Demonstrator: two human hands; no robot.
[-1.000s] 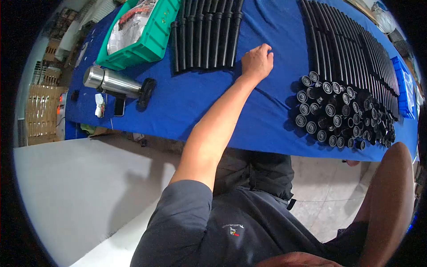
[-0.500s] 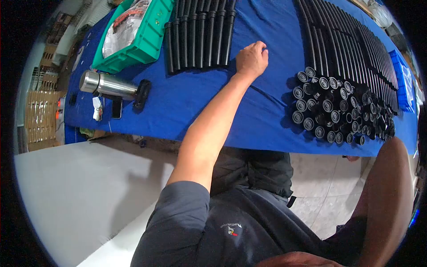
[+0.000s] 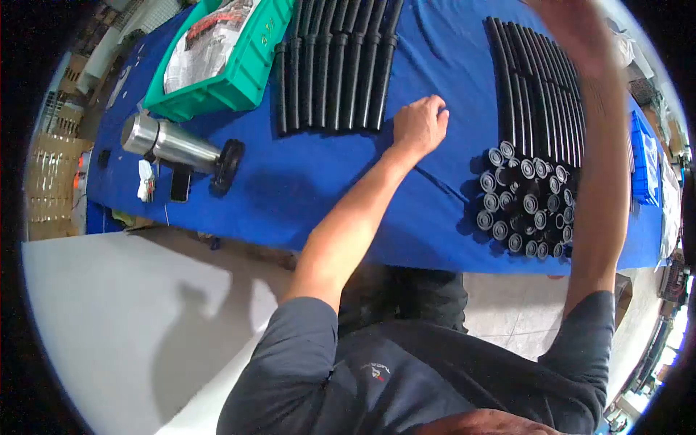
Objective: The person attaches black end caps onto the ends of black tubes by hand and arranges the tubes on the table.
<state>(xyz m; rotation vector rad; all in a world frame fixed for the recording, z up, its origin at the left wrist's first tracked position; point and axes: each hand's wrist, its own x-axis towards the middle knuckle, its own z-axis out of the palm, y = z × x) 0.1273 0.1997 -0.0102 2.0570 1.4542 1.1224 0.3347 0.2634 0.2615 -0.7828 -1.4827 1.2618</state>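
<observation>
My left hand [image 3: 420, 127] rests on the blue cloth [image 3: 442, 203], its fingers curled into a loose fist with nothing showing in it. Left of it lie black tubes with collars [image 3: 333, 80], side by side. My right hand [image 3: 573, 29] is raised at the top right, smeared by motion and cut off by the edge of the view, so its fingers cannot be made out. Under that arm are rows of long black tubes [image 3: 540, 94], partly hidden. A cluster of short black round pieces with ringed ends [image 3: 531, 203] sits at their near end.
A green bin [image 3: 250, 90] with crumpled newspaper [image 3: 206, 54] stands at the upper left. Near it lie a steel bottle [image 3: 177, 143], a dark phone [image 3: 180, 185] and a black ring-like object [image 3: 228, 167]. At the right edge is a blue bin [image 3: 641, 159].
My right arm has swung up from the lower right across the tubes to the top right. My left hand stays curled on the cloth; the whole view has shifted slightly.
</observation>
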